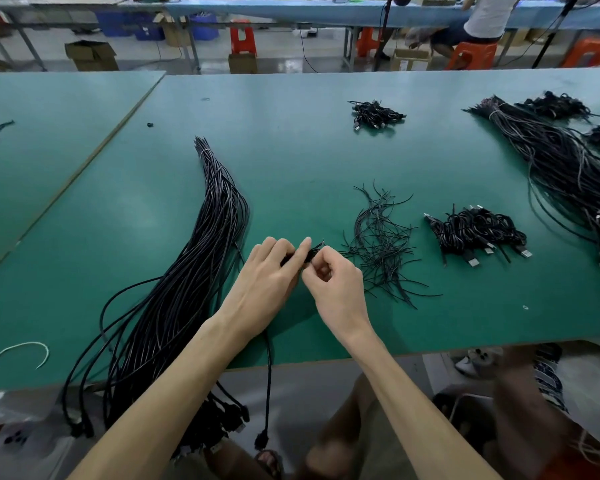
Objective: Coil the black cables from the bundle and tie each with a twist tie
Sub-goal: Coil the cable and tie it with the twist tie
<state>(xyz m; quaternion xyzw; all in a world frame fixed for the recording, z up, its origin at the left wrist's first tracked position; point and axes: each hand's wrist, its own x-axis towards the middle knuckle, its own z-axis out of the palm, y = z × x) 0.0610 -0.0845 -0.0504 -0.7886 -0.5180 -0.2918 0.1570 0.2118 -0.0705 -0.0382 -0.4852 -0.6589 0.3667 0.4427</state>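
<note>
A long bundle of black cables (201, 244) lies on the green table (291, 161) to my left, its plug ends hanging over the front edge. My left hand (267, 278) grips a small coiled black cable (310, 254) just right of the bundle. My right hand (333, 282) pinches a black twist tie at that coil; the tie's ends poke out above my fingers. One cable (268, 375) trails from under my left hand down over the table edge. Loose twist ties (381, 244) lie scattered right of my hands.
A pile of tied coils (478, 233) sits right of the ties, another pile (376, 114) farther back. A second large cable bundle (561, 168) runs along the right side. A white tie (18, 353) lies at the near left. A person (478, 22) sits at the far bench.
</note>
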